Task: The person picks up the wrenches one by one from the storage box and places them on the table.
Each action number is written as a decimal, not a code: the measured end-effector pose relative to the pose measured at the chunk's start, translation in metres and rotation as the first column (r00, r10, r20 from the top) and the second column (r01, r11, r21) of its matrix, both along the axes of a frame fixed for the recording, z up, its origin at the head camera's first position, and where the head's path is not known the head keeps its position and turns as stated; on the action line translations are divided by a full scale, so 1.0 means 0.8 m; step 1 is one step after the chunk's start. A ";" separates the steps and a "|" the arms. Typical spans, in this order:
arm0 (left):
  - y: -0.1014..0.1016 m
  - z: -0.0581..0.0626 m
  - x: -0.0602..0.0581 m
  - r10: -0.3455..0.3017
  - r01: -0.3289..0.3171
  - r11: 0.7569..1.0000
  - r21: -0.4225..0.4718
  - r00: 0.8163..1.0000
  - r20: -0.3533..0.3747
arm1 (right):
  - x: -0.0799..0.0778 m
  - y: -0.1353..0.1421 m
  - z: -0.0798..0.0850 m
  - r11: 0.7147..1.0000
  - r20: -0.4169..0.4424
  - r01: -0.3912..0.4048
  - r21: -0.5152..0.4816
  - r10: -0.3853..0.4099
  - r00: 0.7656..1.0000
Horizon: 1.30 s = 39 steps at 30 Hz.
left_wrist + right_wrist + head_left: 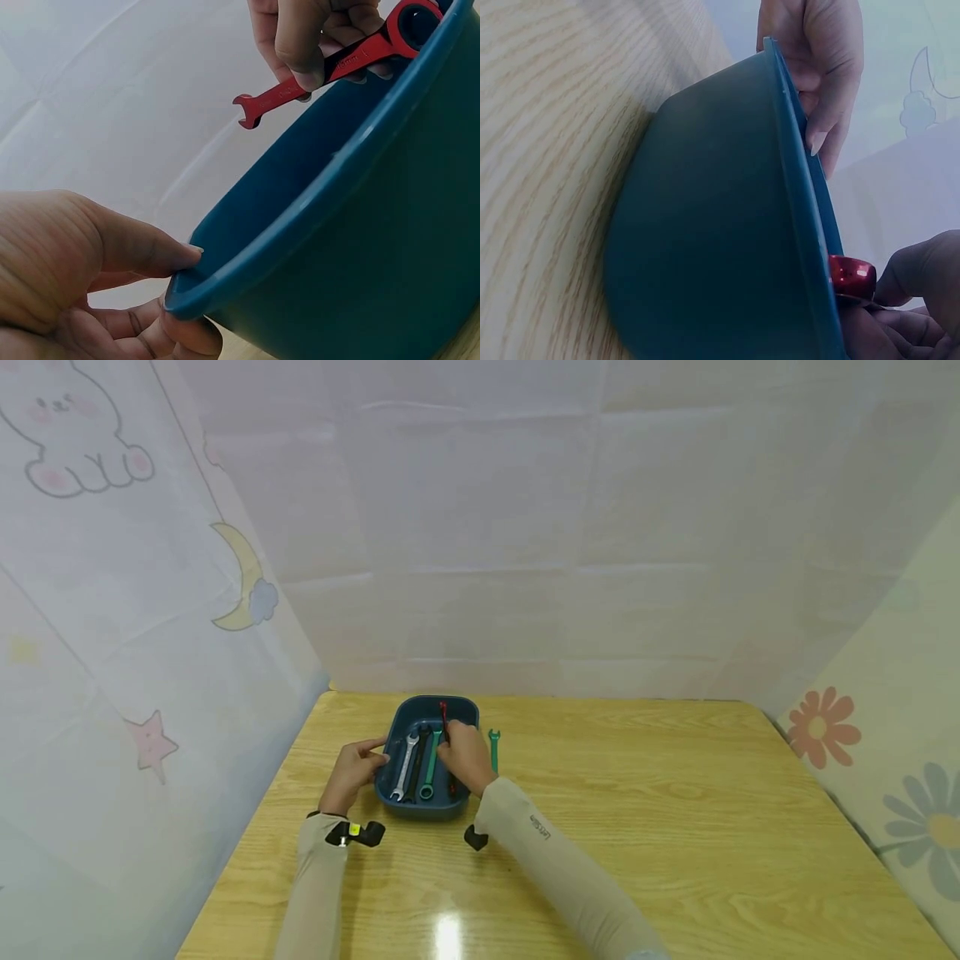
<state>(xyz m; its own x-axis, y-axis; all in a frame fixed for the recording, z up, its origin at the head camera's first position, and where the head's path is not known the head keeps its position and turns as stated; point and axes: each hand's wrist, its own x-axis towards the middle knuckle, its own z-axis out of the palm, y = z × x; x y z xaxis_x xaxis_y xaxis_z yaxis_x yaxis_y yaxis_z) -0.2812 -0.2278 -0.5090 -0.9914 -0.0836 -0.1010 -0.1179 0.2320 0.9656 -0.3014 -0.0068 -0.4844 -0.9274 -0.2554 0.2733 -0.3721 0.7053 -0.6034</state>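
A blue plastic basin [423,812] stands on the wooden table, with a silver wrench [405,768], a black wrench [417,767] and a green wrench [431,766] lying side by side in it. My left hand [352,774] pinches the basin's left rim, thumb inside and fingers outside, as the left wrist view shows. Over the basin's right side, my right hand [467,753] grips a red wrench [337,66] by its shank. Its ring end is close to the rim in the right wrist view. Another green wrench [494,748] lies on the table just right of the basin.
The wooden table [675,818] extends to the right and toward me. A pale cloth wall [480,527] rises behind it, with printed cloth on the left and right sides. Dark wrist cameras [367,834] are strapped to both forearms.
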 end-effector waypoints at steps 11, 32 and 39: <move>-0.001 0.002 0.001 -0.003 0.003 1.000 -0.005 1.000 0.009 | 0.002 0.007 0.003 1.000 -0.002 0.016 -0.018 -0.016 1.000; 0.002 0.004 0.001 -0.001 0.001 1.000 0.006 1.000 0.011 | -0.002 0.018 0.006 1.000 -0.019 0.007 -0.024 -0.008 1.000; 0.002 0.004 0.004 0.007 -0.007 1.000 0.002 1.000 0.023 | -0.001 0.020 0.006 0.999 -0.020 0.013 -0.037 -0.014 1.000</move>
